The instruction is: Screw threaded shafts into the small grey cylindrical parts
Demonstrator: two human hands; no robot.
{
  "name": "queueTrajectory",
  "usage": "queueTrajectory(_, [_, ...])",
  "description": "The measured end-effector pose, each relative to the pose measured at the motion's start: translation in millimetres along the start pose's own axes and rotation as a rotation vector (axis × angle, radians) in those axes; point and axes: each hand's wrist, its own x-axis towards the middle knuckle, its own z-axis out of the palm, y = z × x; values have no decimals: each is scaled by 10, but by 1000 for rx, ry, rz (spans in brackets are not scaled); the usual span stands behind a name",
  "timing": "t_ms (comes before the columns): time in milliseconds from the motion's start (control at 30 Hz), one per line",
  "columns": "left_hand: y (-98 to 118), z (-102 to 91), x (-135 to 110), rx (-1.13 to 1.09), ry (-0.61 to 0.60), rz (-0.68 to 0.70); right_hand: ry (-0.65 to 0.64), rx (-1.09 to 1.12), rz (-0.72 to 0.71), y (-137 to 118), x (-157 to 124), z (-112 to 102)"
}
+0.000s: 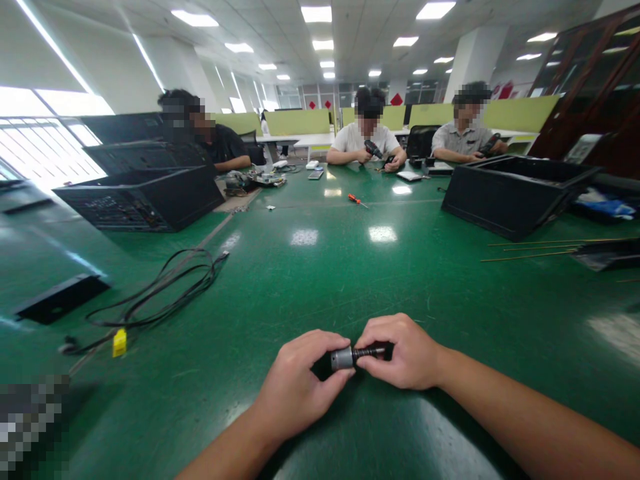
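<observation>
Low over the green tabletop (330, 280), both hands meet at a cylindrical metal part with a dark ribbed shaft (342, 359). It lies roughly level, its thick grey end to the left. My left hand (300, 377) pinches that grey cylinder between thumb and fingers. Around the thinner dark shaft, which looks coiled or threaded, my right hand (403, 353) is closed with thumb and forefinger. The shaft's tip points into the right palm, where fingers partly hide it. Exactly what kind of part this is I cannot make out.
Black computer cases stand at left (145, 200) and right (515, 193). A looped black cable (175, 293) with a yellow tag (119, 343) lies left. An orange-handled screwdriver (355, 199) rests mid-table. Thin brass-coloured rods (530, 255) lie right. Several people sit opposite, one holding a power drill (373, 149).
</observation>
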Motion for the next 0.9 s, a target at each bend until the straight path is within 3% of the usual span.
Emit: queueTrajectory(900, [-17,-20,0,28,30,-5,8,-59,29,9,-22,-2])
